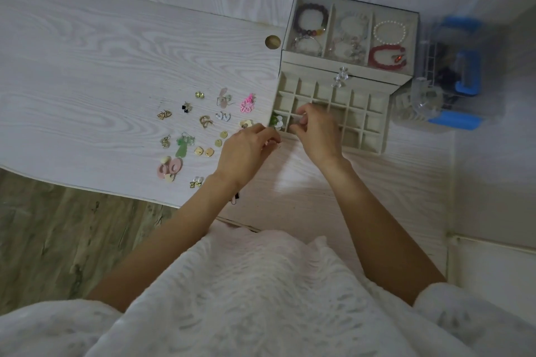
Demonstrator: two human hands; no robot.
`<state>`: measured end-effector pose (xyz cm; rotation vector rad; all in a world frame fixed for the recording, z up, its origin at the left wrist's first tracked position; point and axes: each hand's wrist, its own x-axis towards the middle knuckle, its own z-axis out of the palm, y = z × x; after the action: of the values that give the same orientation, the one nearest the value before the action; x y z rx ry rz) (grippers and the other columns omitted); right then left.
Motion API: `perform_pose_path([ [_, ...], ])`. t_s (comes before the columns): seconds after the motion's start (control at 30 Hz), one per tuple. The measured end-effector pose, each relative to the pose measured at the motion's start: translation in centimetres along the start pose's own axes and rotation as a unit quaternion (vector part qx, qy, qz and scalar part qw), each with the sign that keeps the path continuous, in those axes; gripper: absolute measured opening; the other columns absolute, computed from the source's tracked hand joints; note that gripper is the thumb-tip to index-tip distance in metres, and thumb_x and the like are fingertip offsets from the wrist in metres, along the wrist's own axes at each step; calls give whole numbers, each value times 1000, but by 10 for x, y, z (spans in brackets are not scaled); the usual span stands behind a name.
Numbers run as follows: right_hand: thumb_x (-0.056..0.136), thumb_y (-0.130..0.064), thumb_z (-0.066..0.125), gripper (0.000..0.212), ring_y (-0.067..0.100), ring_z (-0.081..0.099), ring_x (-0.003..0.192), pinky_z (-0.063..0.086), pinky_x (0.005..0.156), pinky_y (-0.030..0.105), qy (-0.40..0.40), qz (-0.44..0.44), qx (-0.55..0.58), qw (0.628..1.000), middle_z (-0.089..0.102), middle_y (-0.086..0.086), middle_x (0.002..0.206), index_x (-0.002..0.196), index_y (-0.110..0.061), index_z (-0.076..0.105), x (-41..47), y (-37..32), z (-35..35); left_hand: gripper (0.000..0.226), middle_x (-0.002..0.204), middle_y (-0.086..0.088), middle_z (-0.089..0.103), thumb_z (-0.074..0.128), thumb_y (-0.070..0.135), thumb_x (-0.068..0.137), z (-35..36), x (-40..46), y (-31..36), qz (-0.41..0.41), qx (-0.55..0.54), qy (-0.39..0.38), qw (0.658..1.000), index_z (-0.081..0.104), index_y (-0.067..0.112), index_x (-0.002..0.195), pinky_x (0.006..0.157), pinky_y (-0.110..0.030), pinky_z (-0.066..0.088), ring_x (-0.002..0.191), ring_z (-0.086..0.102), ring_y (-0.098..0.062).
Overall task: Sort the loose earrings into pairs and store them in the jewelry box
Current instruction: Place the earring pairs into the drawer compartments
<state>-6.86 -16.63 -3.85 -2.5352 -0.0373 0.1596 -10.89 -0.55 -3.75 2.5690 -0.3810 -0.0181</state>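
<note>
Earrings (200,136) lay loose left of the jewelry box (333,113); right hand (316,130) pinched something small over its drawer, probably to drop in; left hand (246,151) curled, contents unclear.

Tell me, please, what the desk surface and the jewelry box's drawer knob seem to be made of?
desk surface: looks like whitewashed wood or a laminate, matte, going by its printed-looking grain swirls. drawer knob: clear faceted glass or acrylic, glossy; it is see-through and catches light. I cannot tell which.

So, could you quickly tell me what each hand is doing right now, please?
Left hand: fingers curled, contents cannot be told.
Right hand: pinching something small, too blurred to name.
</note>
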Motion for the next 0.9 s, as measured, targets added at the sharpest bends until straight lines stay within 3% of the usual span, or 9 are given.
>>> perform_pose_path([
  [0.2,87,-17,62,17,22,57,96,47,82,33,1,-5,-29,1000,60,8,105,102,-10,63,-10,13,-1,8,81,-9,65,63,12,83,-3,42,8,45,-21,-6,999,69,10,88,56,-26,42,62,60,-24],
  [0.33,88,-20,59,18,26,50,108,44,90,35,3,-13,-57,998,59,7,108,100,-11,68,-16,20,1,11,84,-14,66,62,10,81,5,66,7,77,-5,-58,995,70,7,88,61,-36,52,69,63,-32],
  [0.47,88,-19,57,20,27,50,109,43,90,36,15,6,-65,998,59,9,111,103,-10,67,-20,20,2,17,87,-13,70,58,13,84,12,68,5,117,10,-105,987,68,9,97,65,-36,52,74,65,-33],
  [0.63,87,-15,58,18,28,51,102,44,83,36,53,-23,-66,996,59,11,106,102,-9,67,-20,16,1,19,86,-13,68,57,12,81,12,62,0,112,28,-56,992,68,6,96,63,-33,49,75,61,-33],
  [0.77,90,-23,53,24,29,47,109,44,90,40,15,-40,-123,991,53,9,118,105,-12,67,-19,17,3,30,76,-6,69,42,21,83,12,57,-2,153,89,-1,984,71,11,79,56,-32,50,69,57,-29],
  [0.9,91,-20,52,23,29,47,111,43,92,42,21,-54,-115,992,53,9,122,106,-12,67,-23,14,0,20,79,-2,69,50,17,87,-6,40,-1,163,84,64,981,70,13,85,61,-34,50,70,57,-24],
])
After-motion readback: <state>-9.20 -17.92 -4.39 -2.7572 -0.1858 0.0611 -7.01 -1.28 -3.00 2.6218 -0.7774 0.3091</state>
